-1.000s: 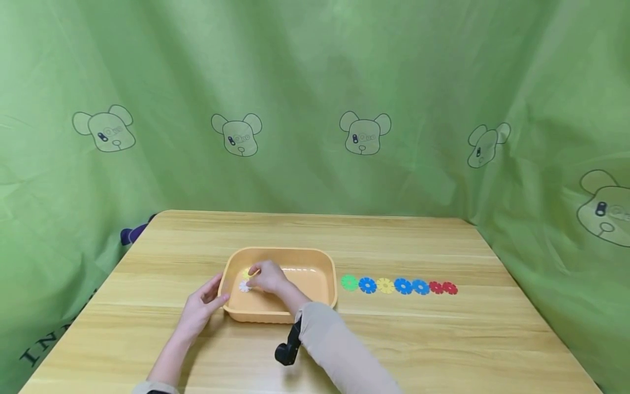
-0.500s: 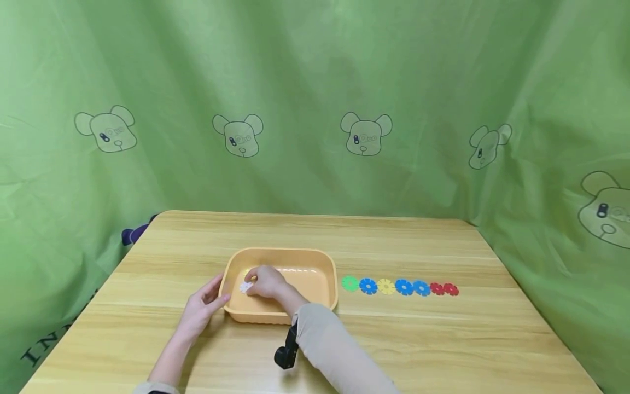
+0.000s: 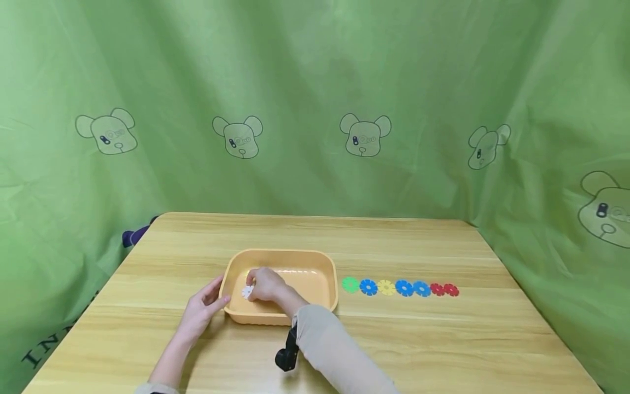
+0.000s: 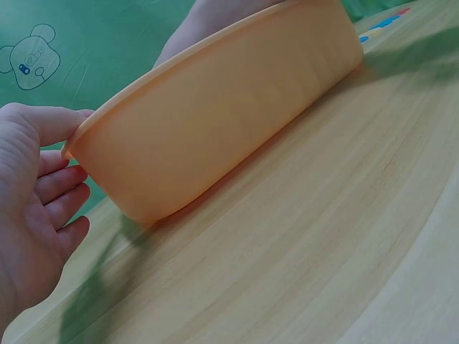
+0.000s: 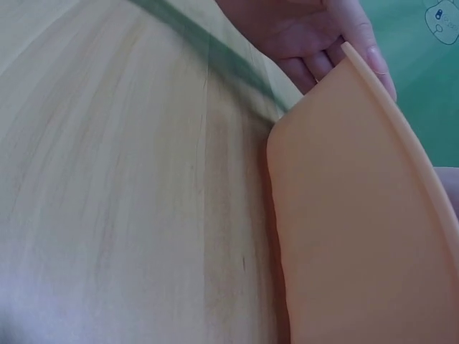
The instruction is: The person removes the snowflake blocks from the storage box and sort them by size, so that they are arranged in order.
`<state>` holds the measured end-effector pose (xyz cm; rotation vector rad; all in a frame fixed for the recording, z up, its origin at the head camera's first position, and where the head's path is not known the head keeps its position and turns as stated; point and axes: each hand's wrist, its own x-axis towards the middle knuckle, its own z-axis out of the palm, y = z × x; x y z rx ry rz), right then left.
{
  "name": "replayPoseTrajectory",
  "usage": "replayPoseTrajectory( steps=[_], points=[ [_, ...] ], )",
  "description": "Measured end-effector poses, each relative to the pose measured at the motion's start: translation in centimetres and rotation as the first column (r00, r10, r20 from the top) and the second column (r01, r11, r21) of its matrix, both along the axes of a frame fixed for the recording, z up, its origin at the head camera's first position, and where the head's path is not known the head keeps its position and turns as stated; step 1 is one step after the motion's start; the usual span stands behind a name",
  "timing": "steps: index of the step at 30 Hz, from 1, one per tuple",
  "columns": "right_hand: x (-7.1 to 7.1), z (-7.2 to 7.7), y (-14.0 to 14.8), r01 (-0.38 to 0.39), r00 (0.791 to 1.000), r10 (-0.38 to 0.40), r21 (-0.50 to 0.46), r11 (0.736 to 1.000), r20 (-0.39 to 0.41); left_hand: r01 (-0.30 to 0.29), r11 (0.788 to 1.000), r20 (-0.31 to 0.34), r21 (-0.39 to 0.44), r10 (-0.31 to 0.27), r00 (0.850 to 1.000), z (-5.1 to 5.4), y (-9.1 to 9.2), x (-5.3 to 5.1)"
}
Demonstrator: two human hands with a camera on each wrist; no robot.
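An orange plastic tray (image 3: 308, 285) stands on the table. My left hand (image 3: 198, 311) holds its left end; in the left wrist view the thumb lies over the rim and the fingers (image 4: 63, 195) bend against the outside. Inside the tray, my right hand (image 3: 267, 284) pinches a white notched snowflake disc (image 3: 247, 292) near the left side. Just beyond it, a sliver of yellow disc (image 3: 246, 272) shows, mostly covered by the right hand. In the right wrist view, the tray wall (image 5: 351, 208) hides the fingers of that hand.
Right of the tray runs a row of flat snowflake discs: green (image 3: 350, 284), blue (image 3: 368, 287), yellow (image 3: 386, 287), two more blue (image 3: 404, 288), then two smaller red (image 3: 437, 289). A green curtain (image 3: 305, 180) hangs behind the wooden table (image 3: 394, 345).
My right hand has closed its fingertips onto the white disc, which has shifted slightly nearer to me and to the right. The left hand has stayed on the tray's end.
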<state>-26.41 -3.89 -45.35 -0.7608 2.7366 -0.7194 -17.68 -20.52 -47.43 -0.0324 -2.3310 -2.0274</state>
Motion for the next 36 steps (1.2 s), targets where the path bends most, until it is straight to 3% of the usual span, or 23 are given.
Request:
replayPoseTrajectory(
  steps=[6,9,11,16,26,36],
  points=[
    [0.1,0.3,0.8,-0.033,0.999,0.033,0.0,0.999,-0.001,-0.006,1.0,0.001,0.0,0.006,1.0,0.0,0.1,0.2],
    [0.1,0.4,1.5,-0.044,0.999,0.045,-0.062,0.997,0.013,-0.008,1.0,0.011,0.001,0.008,1.0,0.1,0.1,0.3],
    [0.0,0.3,2.1,-0.033,0.997,0.041,-0.127,0.991,0.066,-0.005,1.0,0.012,0.0,0.005,1.0,0.1,0.1,0.3],
    [0.1,0.4,3.8,0.03,0.973,0.042,-0.304,0.952,0.227,-0.002,1.0,0.003,0.003,0.002,1.0,0.1,0.1,0.3],
    [0.3,2.7,8.2,0.074,0.957,0.069,-0.466,0.882,0.283,-0.009,1.0,0.004,-0.004,0.009,1.0,0.2,0.2,0.4],
    [0.4,4.8,13.1,0.236,0.934,-0.033,-0.543,0.806,0.357,-0.01,1.0,0.001,0.003,0.01,1.0,0.1,0.1,0.3]
  ],
)
